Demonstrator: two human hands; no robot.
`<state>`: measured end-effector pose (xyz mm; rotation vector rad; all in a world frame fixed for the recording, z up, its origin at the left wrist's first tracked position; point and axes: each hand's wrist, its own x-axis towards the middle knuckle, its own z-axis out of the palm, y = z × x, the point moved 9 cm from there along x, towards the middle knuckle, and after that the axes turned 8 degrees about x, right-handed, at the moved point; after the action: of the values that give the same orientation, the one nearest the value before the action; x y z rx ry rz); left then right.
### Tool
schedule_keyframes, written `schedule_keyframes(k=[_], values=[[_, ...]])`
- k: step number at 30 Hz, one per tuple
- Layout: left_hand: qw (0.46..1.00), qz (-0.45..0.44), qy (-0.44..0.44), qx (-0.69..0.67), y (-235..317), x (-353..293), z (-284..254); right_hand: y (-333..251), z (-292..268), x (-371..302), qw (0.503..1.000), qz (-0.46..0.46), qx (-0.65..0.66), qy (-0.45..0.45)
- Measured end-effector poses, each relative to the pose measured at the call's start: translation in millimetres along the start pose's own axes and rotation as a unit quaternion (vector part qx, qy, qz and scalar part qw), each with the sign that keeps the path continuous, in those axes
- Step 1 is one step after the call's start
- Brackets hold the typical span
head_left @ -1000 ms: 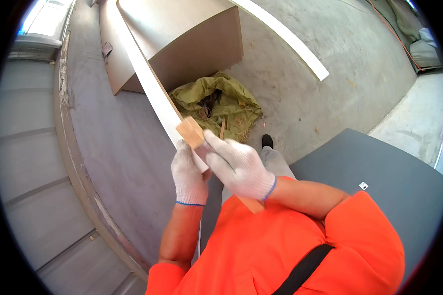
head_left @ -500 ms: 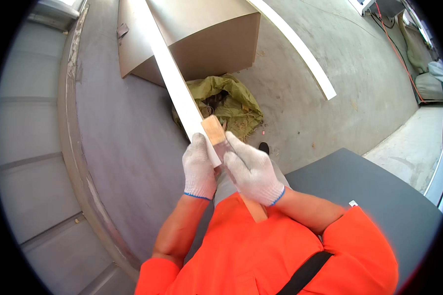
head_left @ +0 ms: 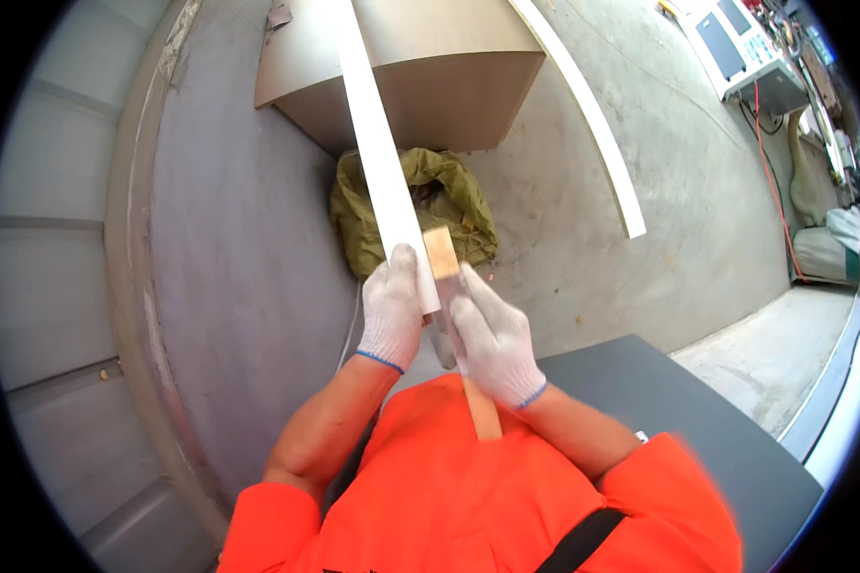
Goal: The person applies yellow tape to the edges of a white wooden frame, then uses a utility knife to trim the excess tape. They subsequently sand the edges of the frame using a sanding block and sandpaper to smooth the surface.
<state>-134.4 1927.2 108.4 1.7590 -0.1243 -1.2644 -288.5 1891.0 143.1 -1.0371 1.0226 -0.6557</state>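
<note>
My left hand, in a white knit glove with a blue cuff edge, is closed around the near end of a long white strip of board. The strip runs away from me to the far edge of the view. My right hand, gloved alike, grips a narrow wooden block with a brownish sheet, seemingly sandpaper, wrapped about its middle. Bare wood shows at both ends of the block. It lies alongside the strip's right edge near the end; whether they touch I cannot tell.
Beyond my hands stands a large brown boxlike piece, with the strip passing over it. An olive woven sack sits open before it. Another white strip extends at the right. A dark grey panel is beside me; a ridged wall stands left.
The view has shifted a little. The block has turned more upright, lying closer to parallel with the strip. Both hands keep their holds.
</note>
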Motion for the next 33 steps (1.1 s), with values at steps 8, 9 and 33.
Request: schedule_keyframes(k=[8,9,33], values=[[1.000,0.006,0.009,0.002,1.2,-0.9,-6.1,-4.8,5.5,9.5,1.000,-0.017,-0.023,0.006],[1.000,0.011,0.007,-0.009,0.2,-0.7,-5.2,-10.9,8.5,15.7,0.997,-0.060,-0.055,-0.002],[0.999,-0.020,0.024,0.021,-15.3,-1.1,-15.6,-44.8,-12.4,130.1,0.978,-0.183,-0.043,0.091]])
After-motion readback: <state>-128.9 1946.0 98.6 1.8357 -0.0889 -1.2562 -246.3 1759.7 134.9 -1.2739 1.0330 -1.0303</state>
